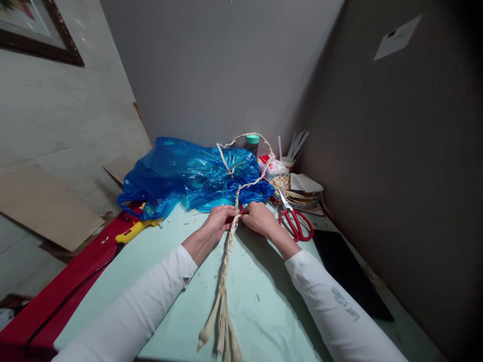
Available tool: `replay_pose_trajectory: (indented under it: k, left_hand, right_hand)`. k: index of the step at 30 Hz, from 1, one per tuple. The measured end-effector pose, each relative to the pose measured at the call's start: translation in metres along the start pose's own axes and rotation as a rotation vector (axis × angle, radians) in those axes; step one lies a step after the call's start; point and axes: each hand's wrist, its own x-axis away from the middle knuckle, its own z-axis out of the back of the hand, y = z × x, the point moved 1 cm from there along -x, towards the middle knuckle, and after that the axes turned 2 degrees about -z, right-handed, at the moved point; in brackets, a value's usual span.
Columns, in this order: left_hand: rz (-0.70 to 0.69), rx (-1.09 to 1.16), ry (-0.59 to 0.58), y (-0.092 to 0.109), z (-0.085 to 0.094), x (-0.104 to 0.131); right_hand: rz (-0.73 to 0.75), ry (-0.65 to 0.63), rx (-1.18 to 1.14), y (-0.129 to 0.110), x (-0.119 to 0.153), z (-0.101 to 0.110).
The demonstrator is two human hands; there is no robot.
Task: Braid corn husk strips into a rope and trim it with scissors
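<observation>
A long braid of pale, straw-like strands (225, 256) runs down the table towards me and ends in loose, frayed tails. My left hand (220, 220) pinches it near the middle of the table. Close against the braid from the other side, my right hand (259, 218) is closed, with a small red thing (241, 207) showing at its fingertips; its kind is mostly hidden. Beyond both hands the thinner length of the braid (245, 185) loops back over a blue plastic bag (181, 171).
Red-handled scissors (296, 223) lie right of my right hand, by a basket (302, 198) of strands. A yellow glue gun (138, 230) with a black cord rests at the left. A green-lidded jar (252, 143), a cup of white sticks (289, 162) and a black flat panel (347, 271) are nearby.
</observation>
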Motion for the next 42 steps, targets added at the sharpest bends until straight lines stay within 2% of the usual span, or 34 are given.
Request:
replay_pose_trajectory:
  k: [4, 7, 15, 20, 26, 31, 36, 39, 42]
  left_hand:
    - [0.0, -0.009, -0.005, 0.001, 0.001, 0.002]
    - [-0.021, -0.031, 0.037, 0.002, 0.0, 0.005]
    - [-0.177, -0.15, 0.167, -0.003, -0.01, 0.014]
    - [-0.329, -0.309, 0.184, -0.004, -0.006, 0.017]
    - [-0.412, -0.401, 0.088, -0.002, -0.006, 0.018]
    - [-0.409, -0.437, 0.075, -0.009, -0.004, 0.014]
    - [-0.388, -0.43, 0.076, -0.012, -0.002, 0.01]
    - [-0.375, -0.403, 0.063, -0.008, -0.003, 0.01]
    - [-0.366, -0.357, 0.063, -0.001, -0.006, 0.011]
  right_hand:
    - [-0.001, 0.086, -0.03, 0.0, -0.005, -0.011]
    - [0.049, 0.126, -0.087, 0.005, -0.008, -0.016]
    - [0.192, 0.253, -0.237, 0.008, -0.01, -0.015]
    - [0.366, 0.123, -0.334, 0.005, -0.013, -0.012]
    - [0.405, 0.027, -0.535, 0.012, -0.02, -0.019]
    - [0.431, -0.007, -0.661, 0.02, -0.027, -0.023]
    - [0.403, 0.126, -0.768, 0.026, -0.03, -0.023]
    - [0.354, 0.245, -0.865, 0.024, -0.031, -0.026]
    - [0.329, 0.308, -0.931, 0.02, -0.029, -0.028]
